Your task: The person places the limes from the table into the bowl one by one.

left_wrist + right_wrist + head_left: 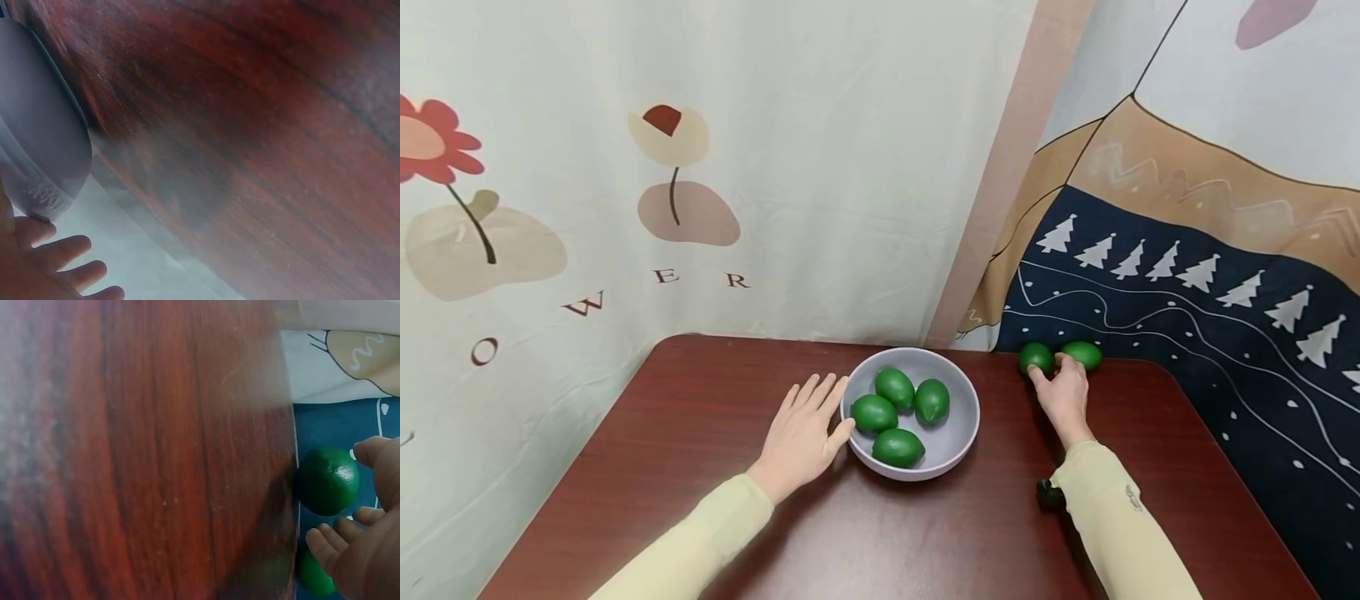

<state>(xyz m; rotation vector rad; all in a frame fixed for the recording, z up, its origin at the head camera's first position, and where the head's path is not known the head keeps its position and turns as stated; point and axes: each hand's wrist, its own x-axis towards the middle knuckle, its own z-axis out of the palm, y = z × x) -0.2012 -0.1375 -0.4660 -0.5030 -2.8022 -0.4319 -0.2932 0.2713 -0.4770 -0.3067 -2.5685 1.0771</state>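
Near lime (1036, 358): at the far edge of the table (970, 533), just ahead of the right thumb tip and left of the right fingertips. Second lime (1087, 357): just right of the same fingertips, partly behind them in the head view.

Right hand (1064, 398): thumb and fingers apart, fingers lightly bent, gap facing the near lime. Right wrist view shows that lime beyond the gap; contact cannot be told.

Bowl (961, 446): pale purple, well left of the right fingers, just right of the left ones. Four limes (898, 448) inside, all to the right of the left thumb tip or ahead of it; the lowest lies nearest that thumb's level.

Left hand (801, 433): fingers long and slightly spread, thumb held wide, gripping nothing; fingertips and thumb at the bowl's left rim.

Beyond the left fingers: white curtain (850, 167) with printed flowers and letters. Beyond and right of the right fingers: dark blue cloth (1225, 367) with white trees. Pale yellow sleeves (1120, 517) behind both hands.
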